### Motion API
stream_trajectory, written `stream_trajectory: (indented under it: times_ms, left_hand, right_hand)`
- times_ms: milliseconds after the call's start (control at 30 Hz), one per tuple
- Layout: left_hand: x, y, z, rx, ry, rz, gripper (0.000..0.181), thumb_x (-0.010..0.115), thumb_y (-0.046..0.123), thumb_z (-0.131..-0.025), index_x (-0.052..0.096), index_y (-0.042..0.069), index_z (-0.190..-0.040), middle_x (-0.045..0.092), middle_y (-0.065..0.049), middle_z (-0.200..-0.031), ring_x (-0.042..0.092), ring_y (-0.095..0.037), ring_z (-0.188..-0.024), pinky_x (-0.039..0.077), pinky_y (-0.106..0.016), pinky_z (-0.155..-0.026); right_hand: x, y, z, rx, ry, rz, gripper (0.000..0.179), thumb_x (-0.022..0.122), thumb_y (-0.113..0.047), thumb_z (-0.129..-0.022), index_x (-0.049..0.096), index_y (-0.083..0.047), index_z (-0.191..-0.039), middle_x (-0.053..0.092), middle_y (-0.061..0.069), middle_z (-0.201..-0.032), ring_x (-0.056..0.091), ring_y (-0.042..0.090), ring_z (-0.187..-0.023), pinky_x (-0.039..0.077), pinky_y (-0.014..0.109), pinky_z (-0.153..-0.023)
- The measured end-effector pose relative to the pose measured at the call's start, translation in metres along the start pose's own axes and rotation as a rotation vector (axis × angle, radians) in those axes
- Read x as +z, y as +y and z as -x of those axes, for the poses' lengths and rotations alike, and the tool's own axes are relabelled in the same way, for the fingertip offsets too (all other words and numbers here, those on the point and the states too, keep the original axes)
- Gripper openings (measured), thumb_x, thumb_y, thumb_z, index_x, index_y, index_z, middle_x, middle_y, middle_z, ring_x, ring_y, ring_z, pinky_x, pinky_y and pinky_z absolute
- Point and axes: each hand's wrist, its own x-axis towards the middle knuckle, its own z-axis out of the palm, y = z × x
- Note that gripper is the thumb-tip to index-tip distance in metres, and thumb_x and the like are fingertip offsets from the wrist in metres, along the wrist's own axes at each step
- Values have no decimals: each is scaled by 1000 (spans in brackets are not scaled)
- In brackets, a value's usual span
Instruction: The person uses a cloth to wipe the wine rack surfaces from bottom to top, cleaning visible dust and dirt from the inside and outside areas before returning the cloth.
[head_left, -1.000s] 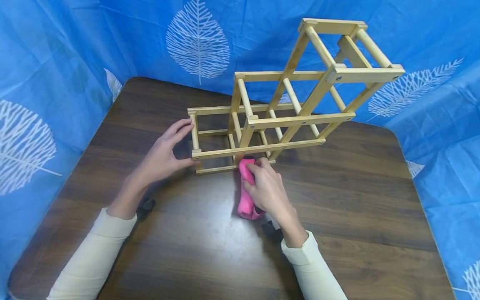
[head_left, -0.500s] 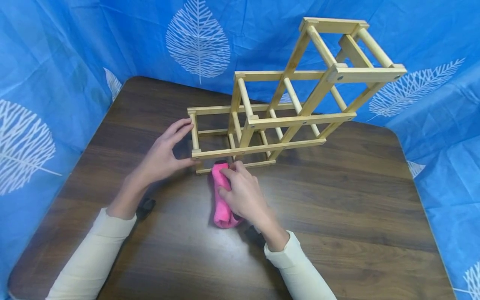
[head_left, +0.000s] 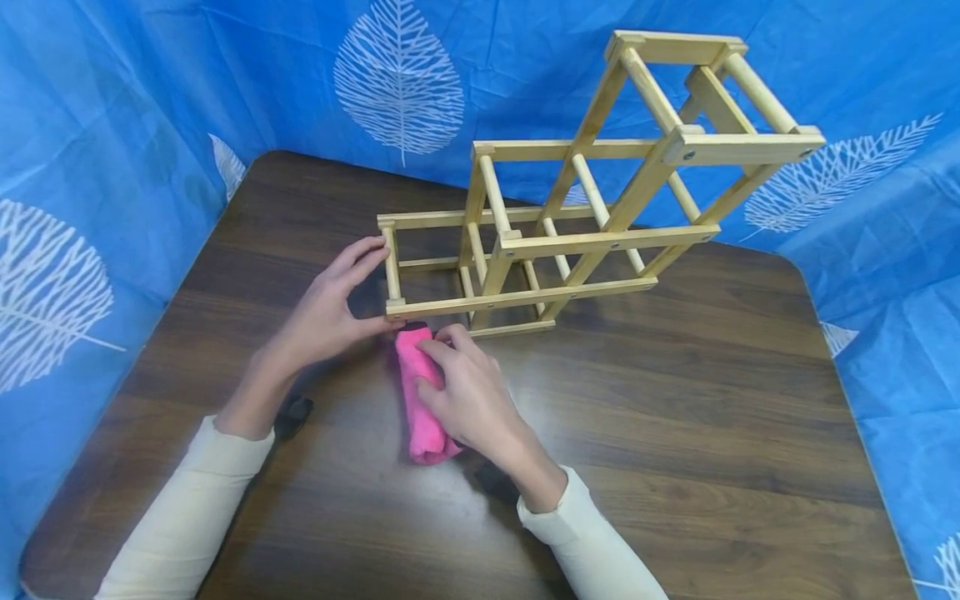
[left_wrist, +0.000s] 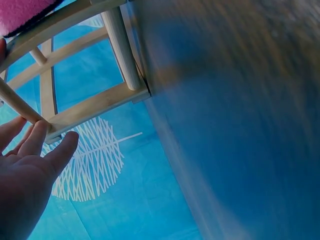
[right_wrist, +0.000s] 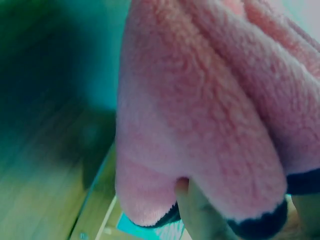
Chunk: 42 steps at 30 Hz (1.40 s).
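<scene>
A tiered wooden rack (head_left: 525, 296) of pale slats and dowels stands on the dark wooden table. At its left end my left hand (head_left: 322, 308) holds the low tier, thumb near the front corner and fingers at the end dowel (left_wrist: 20, 102). My right hand (head_left: 468, 392) grips a folded pink fleecy cloth (head_left: 420, 400) with black edging, close to the rack's lower front left corner. In the right wrist view the cloth (right_wrist: 195, 115) fills most of the picture and hides much of the hand; a finger pokes out between its folds.
Blue sheeting (head_left: 285, 75) with white leaf prints hangs behind and beside the table (head_left: 712, 400). The rack's tall right tier (head_left: 742, 150) rises close to the back sheeting. Dark wrist straps or cameras (head_left: 292, 415) sit under the wrists.
My right hand has slid the pink cloth leftward along the rack's lower front, from near the middle to the left corner. The left hand has stayed at the rack's end.
</scene>
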Motion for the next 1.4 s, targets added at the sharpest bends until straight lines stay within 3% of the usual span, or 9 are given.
stream_trajectory:
  times_ms: [200,333,467,933,1067,1233,1400]
  left_hand:
    - [-1,1,-1,7,1,-13,88,88,19,-76,42,8,-150,30,-8,-157,26,-29,-144,30,-57,-111]
    - [0,2,-1,3,-2,-11,88,88,17,-76,41,7,-150,30,-9,-157,26,-30,-144,30,-57,-111]
    - [1,2,-1,2,-3,5,89,88,18,-76,41,8,-150,30,-8,-157,25,-29,-145,30,-58,-111]
    - [1,0,-1,32,27,12,88,90,19,-73,44,6,-148,33,-8,-155,29,-29,-142,31,-58,-110]
    - [1,0,0,16,12,8,89,89,17,-74,43,7,-149,32,-8,-156,27,-29,-144,30,-58,-110]
    - [0,1,0,10,6,2,88,88,16,-75,42,7,-149,30,-7,-157,26,-29,-144,30,-58,-110]
    - [0,1,0,-4,-4,-1,88,88,15,-76,41,7,-150,29,-6,-158,25,-29,-145,29,-58,-111]
  right_hand:
    - [-6,7,3,33,154,87,36,76,-11,-83,69,-1,-117,55,13,-114,62,19,-75,55,41,-70]
    - [2,9,-3,25,96,128,31,75,-10,-85,69,-2,-114,54,12,-111,59,19,-71,55,38,-67]
    - [8,6,-9,28,40,92,33,74,-13,-86,69,-4,-117,54,9,-112,60,19,-79,54,37,-68]
    - [7,5,-6,34,-24,7,44,75,-14,-85,65,-3,-127,54,6,-113,61,20,-91,53,39,-77]
    - [7,8,-3,27,-13,5,43,74,-13,-85,66,-2,-125,55,6,-114,61,17,-85,53,36,-74]
    - [-3,23,4,75,72,37,38,76,-11,-83,69,0,-119,57,7,-109,58,15,-76,53,38,-70]
    - [-15,43,11,128,148,28,36,76,-11,-80,72,-2,-114,61,7,-106,60,19,-80,50,42,-68]
